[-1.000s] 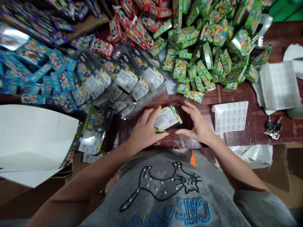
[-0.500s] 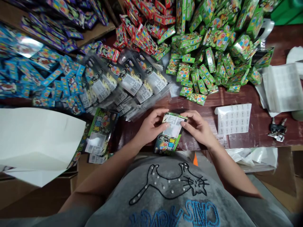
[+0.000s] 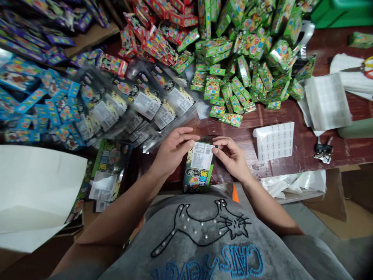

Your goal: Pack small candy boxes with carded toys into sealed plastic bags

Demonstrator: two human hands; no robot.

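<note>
A flat printed candy bag (image 3: 197, 175), black and green with a white label on its upper part, lies at the table's front edge, close to my shirt. My left hand (image 3: 174, 152) is at its top left corner, the thumb on the edge and the fingers partly stretched out. At the top right corner, my right hand (image 3: 232, 157) pinches the edge between thumb and fingers. Left of my hands lie several overlapping clear bags (image 3: 142, 103) with similar labels. Another black and green candy bag (image 3: 109, 157) rests near my left forearm.
Small green boxes (image 3: 239, 85) are heaped behind my hands, with red boxes (image 3: 154, 42), blue boxes (image 3: 49, 105) and purple packs (image 3: 55, 35) to the left. On the right are a sticker sheet (image 3: 274, 141), keys (image 3: 323, 151), a paper stack (image 3: 329, 101) and scissors (image 3: 361, 69).
The whole view has shifted, so the table's things appear further left. The candy bag now sits straighter, and my left fingers are more stretched out. Both hands remain at its top corners.
</note>
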